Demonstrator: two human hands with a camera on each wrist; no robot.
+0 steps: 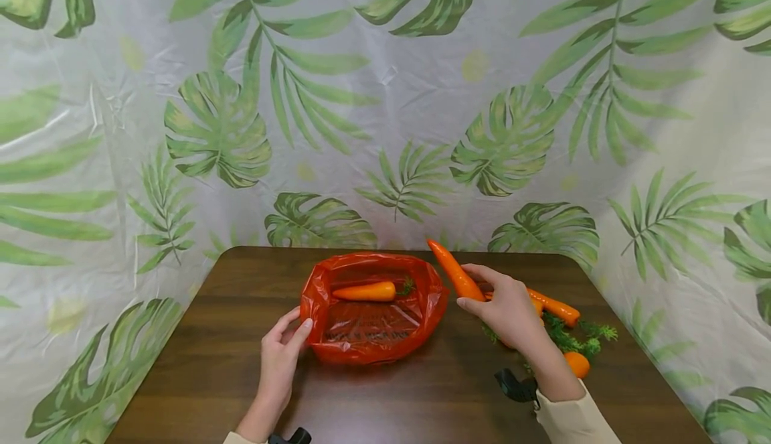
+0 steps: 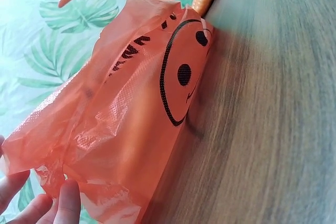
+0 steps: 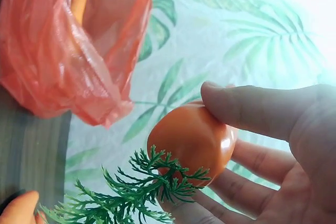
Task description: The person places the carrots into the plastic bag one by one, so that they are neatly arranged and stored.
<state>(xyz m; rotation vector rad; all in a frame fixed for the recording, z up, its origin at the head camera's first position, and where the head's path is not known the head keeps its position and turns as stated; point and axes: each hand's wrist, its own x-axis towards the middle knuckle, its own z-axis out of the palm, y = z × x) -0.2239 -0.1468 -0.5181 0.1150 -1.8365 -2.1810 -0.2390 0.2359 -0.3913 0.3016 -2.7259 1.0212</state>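
A red plastic bag (image 1: 367, 353) stands open-mouthed on the table, and inside it lies one orange carrot (image 1: 366, 292) with a small green tuft. My left hand (image 1: 280, 353) pinches the bag's left rim between thumb and fingers. In the left wrist view the bag's side (image 2: 126, 108) carries black print with a round face. Raised just right of the bag, my right hand (image 1: 508, 310) grips another carrot (image 1: 454, 270) by its thick end, the tip pointing up and left. The right wrist view shows that carrot's rounded top (image 3: 191, 135) and its green leaves (image 3: 121, 198) between thumb and fingers.
More carrots (image 1: 557, 309) with green tops (image 1: 575, 343) lie in a pile at the table's right, partly behind my right hand and forearm. Behind the brown wooden table (image 1: 241, 283) hangs a leaf-patterned sheet (image 1: 409, 116).
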